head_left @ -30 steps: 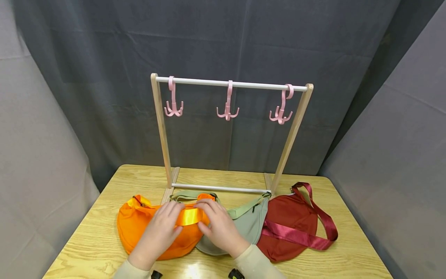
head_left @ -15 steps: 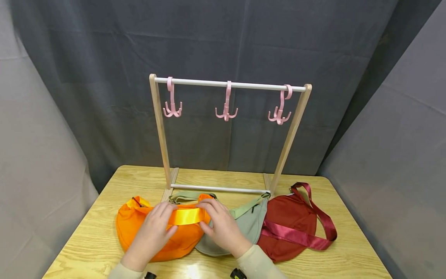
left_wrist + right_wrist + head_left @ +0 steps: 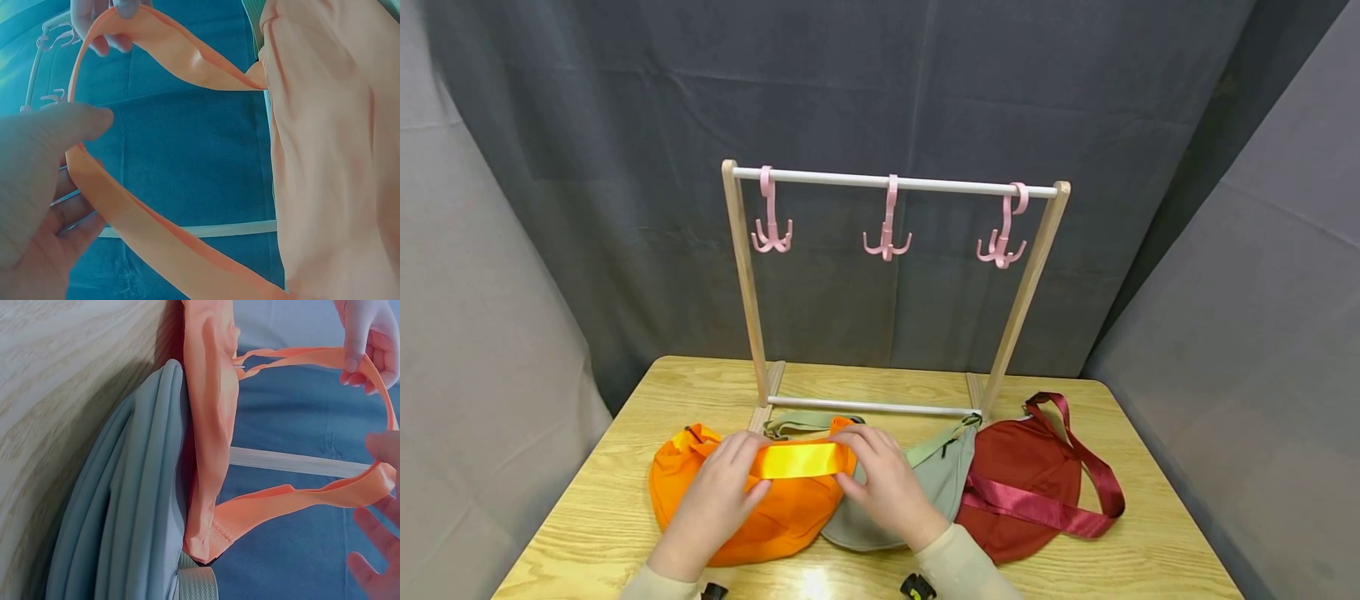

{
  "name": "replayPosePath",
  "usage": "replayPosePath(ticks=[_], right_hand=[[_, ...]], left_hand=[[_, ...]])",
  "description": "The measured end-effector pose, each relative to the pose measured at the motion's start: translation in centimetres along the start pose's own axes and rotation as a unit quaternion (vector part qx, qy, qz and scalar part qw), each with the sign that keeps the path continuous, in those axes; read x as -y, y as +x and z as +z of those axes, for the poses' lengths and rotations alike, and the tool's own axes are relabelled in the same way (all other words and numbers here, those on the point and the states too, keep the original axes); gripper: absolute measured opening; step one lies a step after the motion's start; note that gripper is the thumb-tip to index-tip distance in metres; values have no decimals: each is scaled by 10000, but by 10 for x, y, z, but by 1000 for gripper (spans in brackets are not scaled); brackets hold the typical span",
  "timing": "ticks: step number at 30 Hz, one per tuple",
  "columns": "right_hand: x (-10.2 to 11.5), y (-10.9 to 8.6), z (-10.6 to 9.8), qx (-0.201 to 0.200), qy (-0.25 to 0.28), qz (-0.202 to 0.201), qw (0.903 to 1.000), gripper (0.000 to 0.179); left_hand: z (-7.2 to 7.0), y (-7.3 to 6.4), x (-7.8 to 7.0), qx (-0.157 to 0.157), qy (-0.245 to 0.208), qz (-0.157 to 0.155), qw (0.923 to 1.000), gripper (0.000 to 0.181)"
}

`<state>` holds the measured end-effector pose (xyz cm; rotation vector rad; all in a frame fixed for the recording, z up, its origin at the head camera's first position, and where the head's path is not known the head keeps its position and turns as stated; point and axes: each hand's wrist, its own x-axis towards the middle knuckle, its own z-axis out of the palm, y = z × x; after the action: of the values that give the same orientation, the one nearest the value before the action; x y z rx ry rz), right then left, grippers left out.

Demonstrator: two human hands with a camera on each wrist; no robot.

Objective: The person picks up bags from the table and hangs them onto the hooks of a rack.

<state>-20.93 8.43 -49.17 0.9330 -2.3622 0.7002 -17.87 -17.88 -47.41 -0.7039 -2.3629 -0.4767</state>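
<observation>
An orange bag (image 3: 775, 525) lies at the left front of the wooden table, with its shiny strap (image 3: 801, 460) lifted in a loop above it. My left hand (image 3: 718, 492) pinches the strap between thumb and fingers on the left side. On the strap's right side, my right hand (image 3: 883, 479) pinches it the same way. Both wrist views show the strap (image 3: 137, 222) arching from the bag (image 3: 209, 406) through the two hands. Beside the orange bag, and partly behind my right hand, lies a grey-green bag (image 3: 943, 483) with a pale green strap.
A dark red bag (image 3: 1030, 467) with a wine-coloured strap lies at the right. Behind the bags stands a wooden rack with a white top bar (image 3: 831, 177). Pink hooks hang from it at the left (image 3: 771, 221), middle (image 3: 888, 225) and right (image 3: 1002, 237).
My left hand has moved left along the strap, while the right hand shifted slightly right. A longer stretch of strap shows between them. The other bags and the hooks stay in place.
</observation>
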Motion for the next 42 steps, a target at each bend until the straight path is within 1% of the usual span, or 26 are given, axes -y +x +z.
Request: replayPosePath(ticks=[6,12,17,24,32,37,42], right_hand=[[-4,-2,-1,-116,-81,-39,9999,50],[-9,-4,-2,-100,-148,-29,9998,51],[-11,-4,-6,-85,-142,-39,9999,52],[-12,-4,-9,-79,-80,7,9999,52],[-10,0,-13,-203,-37,-10,9998,51],[-9,4,-18,-165,18,50,9999,51],[-9,7,-21,-73,106,118,9998,51]], left_hand=[[-2,-2,3,19,-50,-90,9999,63],[-5,-3,5,38,-77,-129,9999,63],[-6,-4,6,90,-79,-257,9996,64],[-8,-4,6,137,-56,-335,9993,64],[-11,-1,7,192,-120,-494,9985,62],[-13,2,7,157,-166,-514,9984,60],[-15,4,6,18,-227,-429,9988,59]])
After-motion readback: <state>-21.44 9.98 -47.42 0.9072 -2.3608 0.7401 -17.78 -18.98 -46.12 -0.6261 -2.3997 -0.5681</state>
